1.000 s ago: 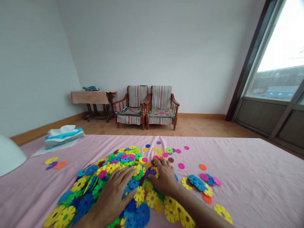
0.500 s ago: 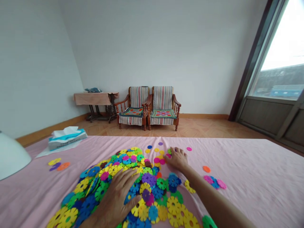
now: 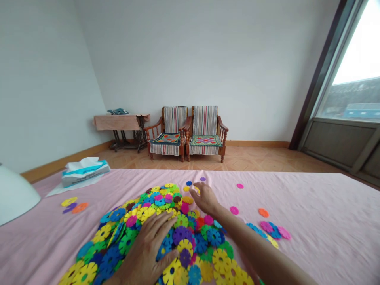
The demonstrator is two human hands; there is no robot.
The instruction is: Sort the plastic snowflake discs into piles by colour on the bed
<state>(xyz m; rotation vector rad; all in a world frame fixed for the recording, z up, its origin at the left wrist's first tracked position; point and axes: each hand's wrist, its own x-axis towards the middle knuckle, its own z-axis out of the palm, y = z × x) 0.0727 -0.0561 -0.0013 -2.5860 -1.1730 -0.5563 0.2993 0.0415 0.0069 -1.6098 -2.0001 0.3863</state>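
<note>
Flower-shaped plastic discs with notched edges lie in a big colourful pile (image 3: 102, 233) on a pink cloth (image 3: 311, 221). My left hand (image 3: 151, 245) rests palm down on the pile, fingers stretched and thumb spread. Beyond the pile's right side, my right hand (image 3: 205, 200) is low over the cloth with its fingers bent leftward and apart from the thumb. Close to its fingertips are a blue disc (image 3: 189, 183) and a yellow disc (image 3: 186, 188); another yellow one is partly covered by the fingers. No disc shows in its grasp.
Loose discs lie to the right, among them an orange disc (image 3: 263, 213) and a pink disc (image 3: 240, 186). At the left are a tissue box (image 3: 86, 174), three stray discs (image 3: 80, 208) and a white rounded object (image 3: 16, 196). Two wooden armchairs (image 3: 204, 122) stand beyond the table.
My right hand has swept left towards the pile, and some discs near it have shifted. A pink disc now lies uncovered right of the wrist. My left hand stays in place.
</note>
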